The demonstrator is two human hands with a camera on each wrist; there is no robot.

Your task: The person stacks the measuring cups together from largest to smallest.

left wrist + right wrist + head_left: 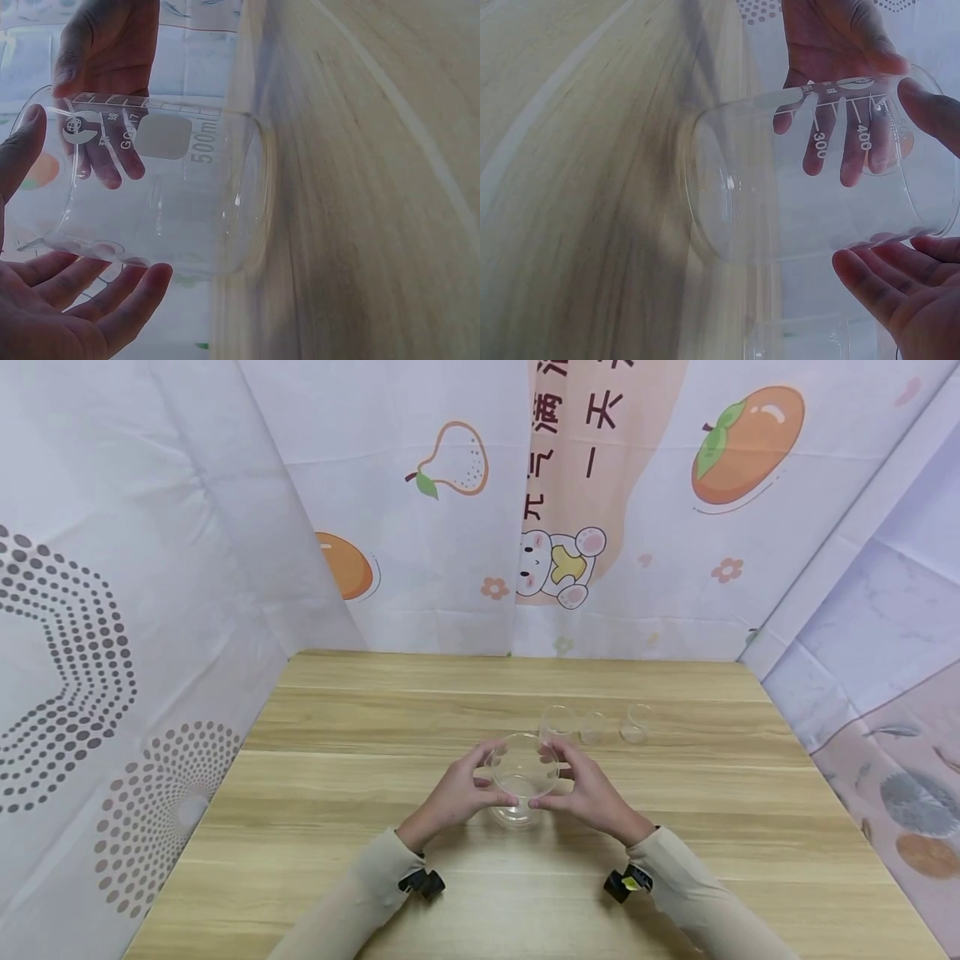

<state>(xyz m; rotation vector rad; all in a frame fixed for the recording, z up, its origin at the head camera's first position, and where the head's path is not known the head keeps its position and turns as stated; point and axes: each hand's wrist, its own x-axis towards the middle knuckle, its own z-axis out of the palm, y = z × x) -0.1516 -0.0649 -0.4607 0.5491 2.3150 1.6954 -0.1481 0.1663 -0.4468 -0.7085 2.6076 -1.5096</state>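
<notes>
A clear glass beaker (517, 817) stands upright at the middle of the wooden table, its base at or just above the surface. White print on its wall reads 500ml in the left wrist view, and graduations marked 300 and 400 face the right wrist camera. My left hand (459, 793) holds the beaker's left side near the rim, thumb at the front and fingers around the back. From the opposite side my right hand (596, 793) grips it likewise. Through the transparent wall in the left wrist view, the right hand's fingers (112, 161) show.
Behind the right hand stand three smaller clear glass vessels, a left one (557, 722), a small middle one (592, 728) and a right one (634, 727). The wooden table (360, 718) ends at a printed curtain (450, 568) at the back, with more cloth at both sides.
</notes>
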